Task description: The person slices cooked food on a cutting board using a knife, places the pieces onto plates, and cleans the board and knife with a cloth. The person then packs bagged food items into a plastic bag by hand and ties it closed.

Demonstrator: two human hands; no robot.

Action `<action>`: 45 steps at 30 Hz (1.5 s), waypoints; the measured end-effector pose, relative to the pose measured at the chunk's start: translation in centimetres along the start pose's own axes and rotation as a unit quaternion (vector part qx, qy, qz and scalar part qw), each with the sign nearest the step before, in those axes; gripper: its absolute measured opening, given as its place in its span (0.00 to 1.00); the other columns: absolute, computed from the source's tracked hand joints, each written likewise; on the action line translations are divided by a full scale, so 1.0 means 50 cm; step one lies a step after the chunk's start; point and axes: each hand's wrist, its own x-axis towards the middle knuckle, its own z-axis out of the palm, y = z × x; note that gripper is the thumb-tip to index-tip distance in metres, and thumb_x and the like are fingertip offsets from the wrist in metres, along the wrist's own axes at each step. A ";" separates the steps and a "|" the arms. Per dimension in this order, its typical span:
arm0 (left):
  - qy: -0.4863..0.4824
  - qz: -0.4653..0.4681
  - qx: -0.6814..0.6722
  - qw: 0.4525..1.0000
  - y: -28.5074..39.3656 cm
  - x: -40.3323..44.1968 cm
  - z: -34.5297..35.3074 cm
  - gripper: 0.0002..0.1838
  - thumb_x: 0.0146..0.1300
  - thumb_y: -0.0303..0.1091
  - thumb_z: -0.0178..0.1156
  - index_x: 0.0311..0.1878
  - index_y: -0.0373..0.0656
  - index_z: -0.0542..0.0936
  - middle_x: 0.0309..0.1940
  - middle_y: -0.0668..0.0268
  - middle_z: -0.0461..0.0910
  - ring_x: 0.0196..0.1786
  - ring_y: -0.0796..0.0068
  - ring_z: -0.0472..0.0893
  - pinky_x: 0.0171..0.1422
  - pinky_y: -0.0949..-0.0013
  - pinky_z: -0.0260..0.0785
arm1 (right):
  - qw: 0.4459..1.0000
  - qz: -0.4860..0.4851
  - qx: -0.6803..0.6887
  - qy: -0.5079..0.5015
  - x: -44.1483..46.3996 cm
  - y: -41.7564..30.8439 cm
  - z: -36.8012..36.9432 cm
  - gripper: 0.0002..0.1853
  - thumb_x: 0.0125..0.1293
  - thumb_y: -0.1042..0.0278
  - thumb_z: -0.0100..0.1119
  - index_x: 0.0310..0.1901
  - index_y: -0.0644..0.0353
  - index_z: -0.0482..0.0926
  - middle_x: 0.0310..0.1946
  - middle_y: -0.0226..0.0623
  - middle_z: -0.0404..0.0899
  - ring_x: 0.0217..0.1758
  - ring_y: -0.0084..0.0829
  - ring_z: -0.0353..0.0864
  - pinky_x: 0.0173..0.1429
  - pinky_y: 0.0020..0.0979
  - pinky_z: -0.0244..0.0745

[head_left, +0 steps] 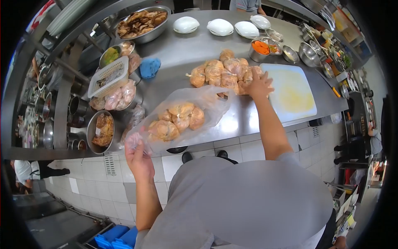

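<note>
My left hand (pixel 139 159) pinches the lower left end of a large clear plastic bag (pixel 213 103) lying on the steel table. Inside the bag are several small bundles (pixel 180 118) of orange-brown food. To the right, my right hand (pixel 260 85) reaches out with fingers spread, on or just over the right end of a group of similar bagged bundles (pixel 213 72). Its fingertips are beside the left edge of a white cutting board (pixel 292 93), which has a yellowish stain.
Behind stand a bowl of browned food (pixel 143 27) and white dishes (pixel 219 27). A white basket (pixel 108 76), a blue cloth (pixel 149 67) and a metal bowl (pixel 100 132) are at left. A knife (pixel 331 87) lies right. Another person (pixel 247 6) stands across the table.
</note>
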 end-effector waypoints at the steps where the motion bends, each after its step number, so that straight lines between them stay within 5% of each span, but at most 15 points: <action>1: -0.006 -0.018 -0.011 1.000 0.009 -0.002 -0.002 0.17 0.76 0.29 0.61 0.65 0.42 0.76 0.69 0.51 0.80 0.58 0.74 0.82 0.55 0.72 0.74 | 1.000 -0.004 0.002 -0.003 0.006 0.004 0.003 0.47 0.61 0.35 0.72 0.80 0.35 0.64 0.79 0.48 0.60 0.75 0.57 0.67 0.70 0.51 0.77; 3: -0.004 -0.035 -0.018 0.999 0.013 -0.004 -0.001 0.16 0.75 0.28 0.63 0.63 0.42 0.77 0.68 0.50 0.80 0.65 0.69 0.80 0.63 0.68 0.75 | 0.989 -0.029 0.123 -0.080 0.037 0.034 0.018 0.51 0.52 0.33 0.77 0.78 0.31 0.67 0.81 0.46 0.58 0.80 0.60 0.59 0.77 0.55 0.69; 8: -0.017 -0.044 0.017 0.999 -0.011 -0.009 -0.024 0.18 0.75 0.30 0.62 0.66 0.44 0.76 0.70 0.53 0.80 0.55 0.77 0.83 0.49 0.73 0.73 | 0.985 -0.045 0.134 -0.098 0.073 0.079 0.070 0.51 0.55 0.35 0.75 0.79 0.42 0.68 0.75 0.59 0.65 0.79 0.57 0.62 0.78 0.55 0.65; 11: 0.008 -0.044 0.004 0.999 -0.011 -0.023 -0.024 0.18 0.75 0.31 0.63 0.65 0.42 0.77 0.70 0.53 0.80 0.59 0.74 0.83 0.52 0.70 0.75 | 0.988 -0.041 0.095 -0.115 0.098 0.119 0.101 0.49 0.51 0.45 0.79 0.75 0.49 0.72 0.62 0.49 0.80 0.71 0.49 0.76 0.64 0.48 0.81; 14: 0.024 -0.027 -0.034 0.999 -0.003 -0.034 -0.021 0.17 0.73 0.31 0.67 0.62 0.44 0.79 0.49 0.73 0.84 0.44 0.83 0.81 0.42 0.76 0.73 | 0.880 -0.013 0.447 -0.163 0.129 0.164 0.163 0.41 0.56 0.51 0.74 0.71 0.58 0.74 0.46 0.43 0.87 0.51 0.40 0.89 0.47 0.37 0.86; 16: 0.024 -0.030 -0.043 0.998 0.000 -0.037 -0.030 0.18 0.73 0.31 0.67 0.63 0.44 0.79 0.51 0.72 0.83 0.45 0.82 0.82 0.43 0.75 0.74 | 0.671 0.050 0.690 -0.266 0.085 0.177 0.137 0.27 0.66 0.56 0.63 0.62 0.63 0.76 0.46 0.35 0.88 0.42 0.34 0.89 0.43 0.41 0.85; 23: -0.008 -0.039 0.001 0.999 -0.013 -0.030 -0.033 0.21 0.73 0.31 0.68 0.66 0.42 0.77 0.57 0.68 0.81 0.53 0.79 0.82 0.50 0.72 0.78 | 0.319 -0.042 0.913 -0.252 -0.080 0.075 0.003 0.27 0.67 0.67 0.59 0.67 0.62 0.73 0.59 0.38 0.81 0.63 0.33 0.82 0.60 0.39 0.84; 25: -0.018 -0.035 0.003 0.999 -0.022 -0.017 -0.023 0.21 0.73 0.31 0.67 0.66 0.42 0.77 0.58 0.67 0.82 0.55 0.78 0.82 0.52 0.72 0.78 | 0.384 -0.176 0.864 -0.275 -0.143 0.025 -0.062 0.30 0.66 0.69 0.63 0.70 0.60 0.72 0.57 0.38 0.83 0.68 0.35 0.80 0.63 0.41 0.84; 26: -0.018 -0.025 0.001 1.000 -0.027 -0.009 -0.016 0.21 0.74 0.30 0.66 0.67 0.41 0.76 0.59 0.66 0.82 0.56 0.77 0.83 0.54 0.71 0.78 | 0.572 -0.203 0.757 -0.243 -0.162 0.002 -0.060 0.29 0.62 0.73 0.69 0.66 0.58 0.75 0.59 0.38 0.81 0.66 0.34 0.81 0.63 0.39 0.84; 29: -0.011 -0.011 -0.071 0.997 -0.009 0.020 0.006 0.20 0.75 0.30 0.63 0.67 0.41 0.76 0.61 0.65 0.82 0.58 0.74 0.83 0.56 0.70 0.77 | 0.596 -0.446 0.637 -0.199 -0.229 -0.111 -0.101 0.26 0.59 0.62 0.76 0.58 0.58 0.82 0.57 0.39 0.83 0.63 0.42 0.81 0.67 0.41 0.78; 32: -0.016 -0.009 -0.086 0.996 -0.001 0.039 0.004 0.20 0.76 0.31 0.61 0.68 0.40 0.76 0.62 0.64 0.82 0.60 0.72 0.83 0.59 0.68 0.77 | 0.708 -0.457 0.505 -0.184 -0.279 -0.157 -0.118 0.23 0.57 0.63 0.78 0.55 0.56 0.85 0.60 0.45 0.82 0.63 0.49 0.81 0.68 0.46 0.76; 35: -0.022 -0.014 -0.086 0.996 -0.010 0.042 -0.007 0.21 0.76 0.32 0.62 0.69 0.40 0.75 0.62 0.64 0.82 0.61 0.72 0.83 0.59 0.68 0.78 | 0.788 -0.394 0.452 0.139 -0.244 -0.126 -0.081 0.17 0.63 0.65 0.75 0.52 0.59 0.85 0.64 0.51 0.78 0.67 0.52 0.76 0.69 0.46 0.74; 39: -0.022 -0.034 -0.070 0.997 -0.020 0.025 0.004 0.22 0.75 0.33 0.63 0.69 0.40 0.75 0.61 0.64 0.83 0.60 0.73 0.84 0.55 0.70 0.79 | 0.858 -0.235 0.422 0.176 -0.098 0.020 0.071 0.16 0.62 0.68 0.71 0.52 0.57 0.86 0.60 0.50 0.80 0.62 0.55 0.79 0.66 0.48 0.75; 42: -0.014 -0.029 -0.049 0.998 -0.006 0.015 0.020 0.23 0.74 0.34 0.64 0.69 0.41 0.74 0.61 0.65 0.83 0.57 0.74 0.84 0.50 0.72 0.79 | 0.898 -0.256 0.338 0.116 -0.042 0.124 0.114 0.33 0.58 0.58 0.79 0.66 0.49 0.81 0.72 0.51 0.72 0.69 0.61 0.74 0.72 0.53 0.71; 45: -0.007 -0.021 -0.052 0.998 0.002 0.019 0.024 0.25 0.73 0.35 0.66 0.70 0.41 0.74 0.60 0.65 0.83 0.56 0.74 0.85 0.48 0.73 0.80 | 0.954 -0.276 0.063 -0.100 -0.008 0.172 0.182 0.70 0.39 0.36 0.87 0.84 0.20 0.51 0.88 0.40 0.41 0.82 0.74 0.53 0.77 0.76 0.57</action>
